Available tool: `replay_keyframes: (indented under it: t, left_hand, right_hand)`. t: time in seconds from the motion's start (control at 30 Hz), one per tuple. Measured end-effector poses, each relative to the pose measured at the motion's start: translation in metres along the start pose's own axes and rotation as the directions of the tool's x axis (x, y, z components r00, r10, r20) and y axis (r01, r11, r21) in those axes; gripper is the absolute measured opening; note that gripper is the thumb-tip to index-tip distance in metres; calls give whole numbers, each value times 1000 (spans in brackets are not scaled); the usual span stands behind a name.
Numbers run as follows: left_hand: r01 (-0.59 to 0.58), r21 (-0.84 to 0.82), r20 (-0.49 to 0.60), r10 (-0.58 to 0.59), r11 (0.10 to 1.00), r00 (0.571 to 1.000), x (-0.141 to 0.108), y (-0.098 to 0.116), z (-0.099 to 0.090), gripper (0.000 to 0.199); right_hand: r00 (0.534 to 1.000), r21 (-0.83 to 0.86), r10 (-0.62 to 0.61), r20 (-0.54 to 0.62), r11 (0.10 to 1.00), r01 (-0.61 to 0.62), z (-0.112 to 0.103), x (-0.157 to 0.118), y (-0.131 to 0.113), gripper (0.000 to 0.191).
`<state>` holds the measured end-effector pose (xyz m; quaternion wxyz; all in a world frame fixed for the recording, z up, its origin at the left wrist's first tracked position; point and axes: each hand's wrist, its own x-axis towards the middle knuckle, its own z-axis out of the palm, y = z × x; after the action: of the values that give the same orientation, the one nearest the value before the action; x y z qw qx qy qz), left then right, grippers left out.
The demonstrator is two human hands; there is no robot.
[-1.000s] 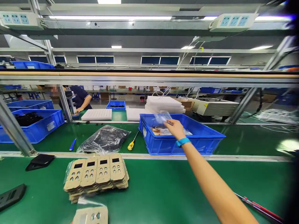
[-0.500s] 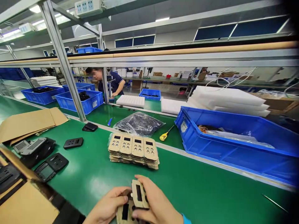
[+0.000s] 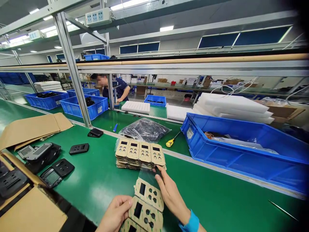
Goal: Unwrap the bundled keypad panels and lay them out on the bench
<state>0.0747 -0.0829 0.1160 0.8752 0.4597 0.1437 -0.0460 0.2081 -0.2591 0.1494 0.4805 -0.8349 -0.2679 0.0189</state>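
Observation:
A strip of joined tan panels [image 3: 147, 211], each with a dark window and round holes, hangs over the green bench at the bottom centre. My left hand [image 3: 118, 211] pinches the strip's left edge between thumb and fingers. At the upper right, my right hand [image 3: 169, 190] has thumb and forefinger closed at a clear film [image 3: 146, 175] that extends from the strip's top; the fingertips are close to the stack. The stack of similar tan panels [image 3: 140, 154] lies just beyond the hands, its front right corner partly behind my right fingertips.
Beyond the stack lie a black plastic bag [image 3: 145, 130] and a yellow screwdriver [image 3: 170, 142]. A large blue bin [image 3: 241, 154] stands right. Black housings [image 3: 58, 172] and an open carton [image 3: 31, 206] are left. A metal tool [image 3: 283, 210] lies far right. A person [image 3: 122, 88] is across the bench.
The panels between my hands have spread from a folded bunch into a longer strip. My right hand has moved up and right to its top end, and clear film now shows there.

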Motion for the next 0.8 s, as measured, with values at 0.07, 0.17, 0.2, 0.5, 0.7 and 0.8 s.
replay_keyframes:
  t: [0.07,0.17,0.2,0.5,0.7,0.8]
  left_hand:
    - [-73,91,-28,76,993,997,6,-6,-6,41]
    - [-124,165,-32,131,979,991,11,-7,-9,42]
    - [-126,167,10,127,978,992,10,-6,-7,41]
    - [-179,445,124,138,878,983,1,2,17,48]
    - [-107,406,64,89,908,994,13,-3,4,52]
    - [-111,354,31,107,929,994,20,-5,3,52]
  right_hand:
    - [998,-11,12,-68,1000,-13,-7,1,1,50]
    - [988,-95,-82,-130,993,70,-12,-8,-2,53]
    - [992,-104,-106,-66,990,99,-12,-13,-3,53]
    - [838,353,-21,546,912,-207,14,-40,-12,67]
    - [979,384,198,-41,908,-168,-6,-25,7,63]
    - [974,88,-70,-217,992,91,-7,-30,8,47]
